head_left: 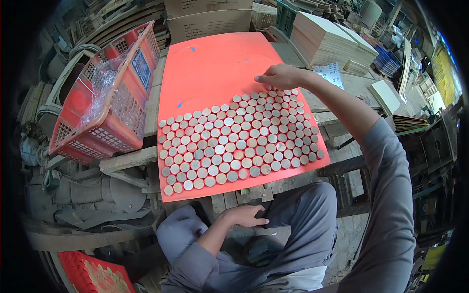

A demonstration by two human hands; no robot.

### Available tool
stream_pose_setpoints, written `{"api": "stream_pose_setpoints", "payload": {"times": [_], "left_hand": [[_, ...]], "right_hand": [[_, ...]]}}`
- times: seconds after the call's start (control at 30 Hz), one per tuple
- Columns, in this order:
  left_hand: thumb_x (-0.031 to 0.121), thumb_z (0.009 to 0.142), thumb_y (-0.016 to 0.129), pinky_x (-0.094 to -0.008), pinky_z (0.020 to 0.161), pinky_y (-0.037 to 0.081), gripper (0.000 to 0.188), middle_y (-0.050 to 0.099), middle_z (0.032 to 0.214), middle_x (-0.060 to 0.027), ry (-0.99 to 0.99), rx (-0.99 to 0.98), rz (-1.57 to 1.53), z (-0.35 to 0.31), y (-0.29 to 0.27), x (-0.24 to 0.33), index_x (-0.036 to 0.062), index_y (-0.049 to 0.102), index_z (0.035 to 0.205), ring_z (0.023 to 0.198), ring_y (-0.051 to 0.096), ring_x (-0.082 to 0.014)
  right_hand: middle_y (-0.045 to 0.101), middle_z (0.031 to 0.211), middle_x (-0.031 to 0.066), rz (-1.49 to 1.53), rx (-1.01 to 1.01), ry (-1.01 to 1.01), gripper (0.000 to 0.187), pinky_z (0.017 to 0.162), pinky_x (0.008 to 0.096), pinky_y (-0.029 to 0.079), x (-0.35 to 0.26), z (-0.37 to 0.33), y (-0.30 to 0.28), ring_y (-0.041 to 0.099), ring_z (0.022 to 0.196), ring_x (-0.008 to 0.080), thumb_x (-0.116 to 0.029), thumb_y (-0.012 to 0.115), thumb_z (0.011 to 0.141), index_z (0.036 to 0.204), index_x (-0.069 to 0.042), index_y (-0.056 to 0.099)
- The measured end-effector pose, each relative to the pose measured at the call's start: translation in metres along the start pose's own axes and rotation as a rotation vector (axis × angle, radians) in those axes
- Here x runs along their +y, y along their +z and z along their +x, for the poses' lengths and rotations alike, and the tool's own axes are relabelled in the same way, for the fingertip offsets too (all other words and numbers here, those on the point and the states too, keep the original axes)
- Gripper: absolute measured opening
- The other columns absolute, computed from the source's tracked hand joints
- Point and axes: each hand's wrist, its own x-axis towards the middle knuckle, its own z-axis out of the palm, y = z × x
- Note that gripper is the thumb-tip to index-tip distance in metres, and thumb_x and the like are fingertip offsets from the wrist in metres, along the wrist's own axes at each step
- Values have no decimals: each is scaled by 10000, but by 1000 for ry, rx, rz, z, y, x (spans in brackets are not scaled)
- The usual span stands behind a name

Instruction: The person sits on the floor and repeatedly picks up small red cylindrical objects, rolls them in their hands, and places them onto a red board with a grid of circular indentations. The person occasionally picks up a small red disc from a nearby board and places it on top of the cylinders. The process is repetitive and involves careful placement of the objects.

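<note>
Cannot fully see the discs (273, 89) just under the right hand (282, 76), nor the palm of the left hand (245, 216). Find the cardboard box (210, 25) cut off above, the lower-left red board (74, 264) below.

Loose grey sleeves (391, 180) well short of the wrists, soft grey trousers (304, 210), whitish cloth (310, 277) at the lap

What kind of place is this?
Probably a workshop, maybe for woodwork: small round discs sit in rows on a red sheet, and pale boards are stacked to the right of its far end.
</note>
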Motion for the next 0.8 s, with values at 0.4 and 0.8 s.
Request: {"api": "stream_pose_setpoints", "payload": {"times": [0.4,0.8], "left_hand": [[632,880,524,-413,1028,419,789,526,1340,-228,-19,-14,-7,1,1,-1,67,393,1414,1251,508,-356],[632,880,528,-406,1031,417,793,510,1362,-220,-35,-27,-8,1,0,2,71,385,1422,1256,504,-346]], "right_hand": [[686,874,130,-26,7,25,636,802,393,498,13,-2,-4,649,826,243,-558,403,971,890,-1,697],[683,852,147,-6,65,157,649,732,368,536,31,-7,-7,667,758,253,-553,424,962,878,34,686]]}}
